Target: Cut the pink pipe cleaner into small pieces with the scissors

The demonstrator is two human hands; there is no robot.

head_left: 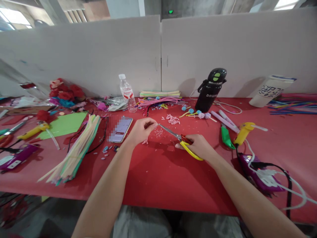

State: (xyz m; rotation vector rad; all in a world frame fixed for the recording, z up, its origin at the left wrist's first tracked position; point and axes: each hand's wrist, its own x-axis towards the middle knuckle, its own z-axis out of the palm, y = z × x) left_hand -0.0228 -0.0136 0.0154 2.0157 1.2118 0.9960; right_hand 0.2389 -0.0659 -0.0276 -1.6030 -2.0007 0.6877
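Observation:
My right hand [198, 145] grips a pair of scissors [170, 131] by their yellow and red handles. The blades point to the upper left, with the tips at the fingertips of my left hand [143, 130]. Thumb and forefinger of that hand are pinched together; whatever they hold is too small to make out. Beneath the blades, tiny pale clippings [158, 133] lie scattered on the red tabletop [158, 178]. Short pink pieces [172, 119] form a small pile just beyond the scissors. A few more pink bits [145, 141] rest below my left hand.
Left of my forearm are a phone [122, 129] and a bundle of pipe cleaners [76, 152]. A plastic bottle [127, 96] and a black flask [210, 92] stand behind. On the right are a yellow glue gun [244, 133] and a purple power strip [260, 175] with trailing cables.

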